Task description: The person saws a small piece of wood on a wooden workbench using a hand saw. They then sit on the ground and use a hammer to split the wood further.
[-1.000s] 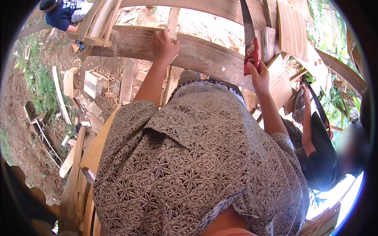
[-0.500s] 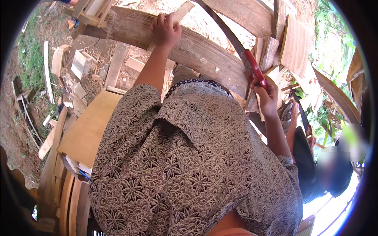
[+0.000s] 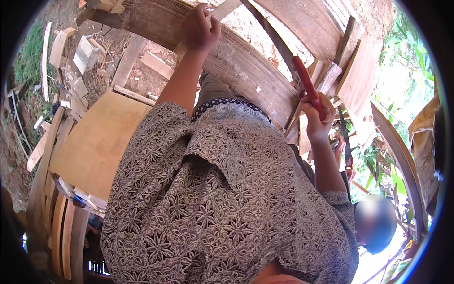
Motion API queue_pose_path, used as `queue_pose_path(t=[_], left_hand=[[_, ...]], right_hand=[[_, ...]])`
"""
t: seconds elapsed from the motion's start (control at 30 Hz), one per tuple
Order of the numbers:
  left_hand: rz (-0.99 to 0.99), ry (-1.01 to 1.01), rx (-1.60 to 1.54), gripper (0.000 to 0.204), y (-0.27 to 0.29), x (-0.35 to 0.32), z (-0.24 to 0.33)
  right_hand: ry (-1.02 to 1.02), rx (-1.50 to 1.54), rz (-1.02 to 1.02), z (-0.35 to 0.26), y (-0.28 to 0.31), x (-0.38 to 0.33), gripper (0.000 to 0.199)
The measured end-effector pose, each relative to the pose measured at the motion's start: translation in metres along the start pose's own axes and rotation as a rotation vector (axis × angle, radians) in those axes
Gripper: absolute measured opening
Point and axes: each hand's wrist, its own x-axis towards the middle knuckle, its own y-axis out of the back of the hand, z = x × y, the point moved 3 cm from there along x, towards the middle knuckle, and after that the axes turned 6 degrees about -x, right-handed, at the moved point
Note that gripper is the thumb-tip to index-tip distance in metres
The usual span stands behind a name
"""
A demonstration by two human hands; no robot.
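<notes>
My left hand (image 3: pixel 202 31) is closed around a pale wooden strip (image 3: pixel 226 8), pressing it down across a thick weathered plank (image 3: pixel 246 71). In my right hand (image 3: pixel 319 117) is the red handle of a handsaw (image 3: pixel 308 85), gripped with the fingers wrapped round it. Its dark toothed blade (image 3: pixel 272 34) slants up and left toward the strip's far end. The blade's tip runs out at the top of the picture, so whether it touches the strip cannot be seen.
A yellowish board (image 3: pixel 101 137) lies at my left above stacked planks (image 3: pixel 66 236). Offcuts (image 3: pixel 85 54) litter the ground beyond. More boards (image 3: pixel 302 23) lie ahead and right. Close on my right is another person (image 3: pixel 376 222), with a dark long blade (image 3: pixel 346 151) by their hand.
The view has shifted, moving the plank and left hand higher in the picture. Both hands keep their hold on strip and saw. The person at right appears lower and partly hidden.
</notes>
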Motion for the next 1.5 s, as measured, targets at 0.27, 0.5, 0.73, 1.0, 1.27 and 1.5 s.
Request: queue_pose_path(t=[0.27, 0.5, 0.73, 1.0, 1.27, 1.5], left_hand=[[0.178, 0.320, -0.668, 0.042, 0.008, 0.002, -0.012], [0.188, 0.379, -0.757, 0.035, 0.039, 0.005, -0.015], [0.205, 0.156, -0.124, 0.043, 0.080, -0.028, 0.003], [0.216, 0.471, 0.023, 0.067, 0.088, -0.113, 0.022], [0.187, 0.840, -0.403, 0.073, 0.090, -0.134, 0.011], [0.194, 0.830, -0.501, 0.063, 0.086, -0.123, 0.021]], right_hand=[[-0.033, -0.010, -0.098, -0.009, 0.003, 0.014, 0.016], [-0.012, -0.097, -0.043, -0.005, 0.014, 0.012, 0.020], [-0.056, -0.025, 0.002, 0.001, 0.027, 0.005, 0.020], [-0.032, 0.062, 0.061, -0.006, 0.030, -0.002, 0.018], [-0.031, 0.153, 0.019, 0.006, 0.038, -0.003, 0.010], [-0.019, 0.167, 0.023, 0.003, 0.038, 0.004, 0.011]])
